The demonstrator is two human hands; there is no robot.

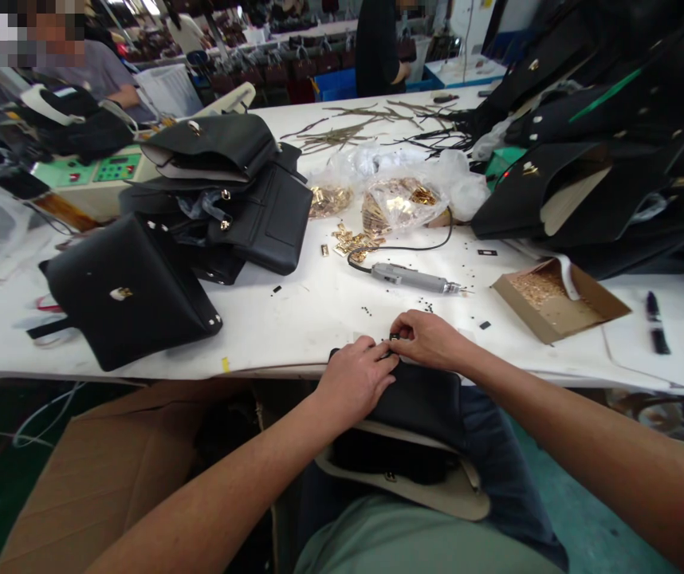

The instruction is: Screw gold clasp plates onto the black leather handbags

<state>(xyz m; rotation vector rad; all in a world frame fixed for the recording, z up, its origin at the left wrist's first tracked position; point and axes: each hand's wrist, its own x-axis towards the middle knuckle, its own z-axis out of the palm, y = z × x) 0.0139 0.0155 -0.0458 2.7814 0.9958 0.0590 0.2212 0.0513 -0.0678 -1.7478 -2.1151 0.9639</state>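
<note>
Meeting at the front edge of a white table (294,327), the two hands work over a black bag (419,406) on the person's lap. Its far end lies at the table edge, partly hidden by the hands; its mouth gapes toward the person, showing a pale lining and an interior too dark to make out. The right hand (429,339) pinches a small dark piece (395,338) between thumb and fingertips, which cover most of its shape. The left hand (357,379) lies over the bag's far end, fingers loosely bent, tips next to the right hand's; whether they grip anything, I cannot tell.

Just beyond is a grey corded tool (414,278), its tip too fine to see clearly. Behind it, gold fittings (354,241) lie loose near a clear sack (402,203), whose crumpled plastic blurs the contents. To the right, a cardboard box (521,311) holds tiny pale bits, too small to identify. More black bags are heaped on both sides, the right heap cut off by the frame. Co-workers in the background are blurred or cropped.
</note>
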